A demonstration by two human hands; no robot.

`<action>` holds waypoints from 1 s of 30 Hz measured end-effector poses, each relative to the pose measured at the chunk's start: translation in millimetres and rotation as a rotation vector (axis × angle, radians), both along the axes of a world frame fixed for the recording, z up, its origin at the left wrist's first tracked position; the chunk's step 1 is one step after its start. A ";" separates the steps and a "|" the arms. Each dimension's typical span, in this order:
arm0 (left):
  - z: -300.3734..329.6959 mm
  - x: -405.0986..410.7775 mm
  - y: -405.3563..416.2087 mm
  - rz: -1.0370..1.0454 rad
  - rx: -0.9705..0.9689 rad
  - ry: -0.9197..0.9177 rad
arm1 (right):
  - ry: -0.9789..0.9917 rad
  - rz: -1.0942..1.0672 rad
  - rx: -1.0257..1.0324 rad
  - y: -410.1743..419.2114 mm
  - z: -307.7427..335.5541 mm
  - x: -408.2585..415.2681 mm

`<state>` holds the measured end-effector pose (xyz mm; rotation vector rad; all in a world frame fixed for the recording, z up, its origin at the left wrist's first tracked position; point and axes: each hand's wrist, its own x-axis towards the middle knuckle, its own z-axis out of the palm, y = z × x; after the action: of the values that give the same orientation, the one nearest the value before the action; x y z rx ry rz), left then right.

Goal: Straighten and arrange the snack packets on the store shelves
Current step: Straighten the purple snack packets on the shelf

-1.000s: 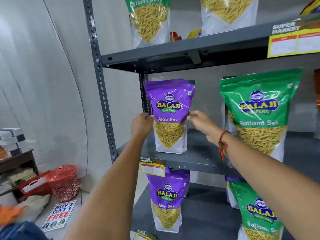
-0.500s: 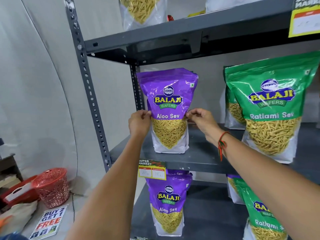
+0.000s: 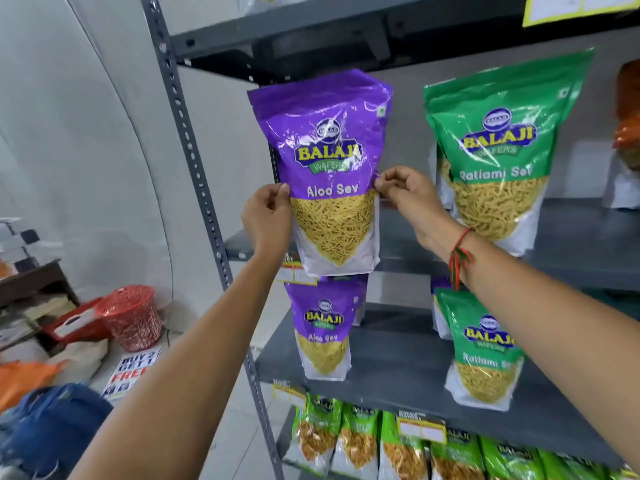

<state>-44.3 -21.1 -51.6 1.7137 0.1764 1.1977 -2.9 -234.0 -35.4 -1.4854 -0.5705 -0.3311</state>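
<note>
A purple Aloo Sev packet (image 3: 329,161) is held upright in front of the grey metal shelf (image 3: 571,251), its bottom past the shelf's front edge. My left hand (image 3: 268,220) pinches its left edge and my right hand (image 3: 405,192) pinches its right edge at mid height. A green Ratlami Sev packet (image 3: 498,143) stands on the same shelf to the right. One shelf lower stand another purple Aloo Sev packet (image 3: 323,327) and another green Ratlami Sev packet (image 3: 485,351).
Several green packets (image 3: 398,448) line the bottom shelf. The perforated shelf upright (image 3: 194,161) runs left of the packet. On the floor at left sit a red basket (image 3: 131,317), a "Buy 2 Get 1 Free" sign (image 3: 133,367) and a blue bag (image 3: 52,424).
Both hands have drawn the purple packet off the shelf surface, toward me and slightly up. The camera has tilted down, revealing the bottom shelf.
</note>
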 end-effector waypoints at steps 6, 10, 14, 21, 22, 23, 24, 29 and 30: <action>-59.5 -51.6 -35.7 -0.001 -0.125 -0.023 | 0.055 0.089 -0.044 -31.0 -34.0 -56.1; -115.0 -74.0 -58.7 0.025 -0.135 0.031 | 0.141 0.138 -0.136 -53.9 -77.7 -68.1; -177.1 -72.7 -67.6 -0.017 -0.153 0.152 | 0.237 0.165 -0.291 -73.5 -131.6 -60.6; -247.9 -36.9 -78.3 -0.002 0.004 0.515 | 0.350 -0.043 -0.547 -89.4 -226.1 -19.9; -250.8 -30.8 -81.0 0.000 -0.008 0.552 | 0.355 -0.086 -0.568 -88.6 -236.2 -13.8; -253.7 -23.7 -83.3 -0.012 -0.021 0.579 | 0.359 -0.137 -0.595 -87.1 -244.0 -8.6; -257.0 -15.9 -84.7 -0.033 -0.028 0.610 | 0.366 -0.183 -0.618 -86.0 -252.5 -2.3; -273.9 26.5 -87.5 -0.084 -0.024 0.644 | 0.418 -0.322 -0.601 -83.3 -283.7 29.1; -277.4 33.3 -88.8 -0.072 -0.017 0.645 | 0.439 -0.334 -0.583 -82.0 -286.3 33.3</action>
<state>-11.0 -110.0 -329.1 2.0226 0.5050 0.5545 30.5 -316.0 -321.8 -2.1491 -0.0536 -0.0828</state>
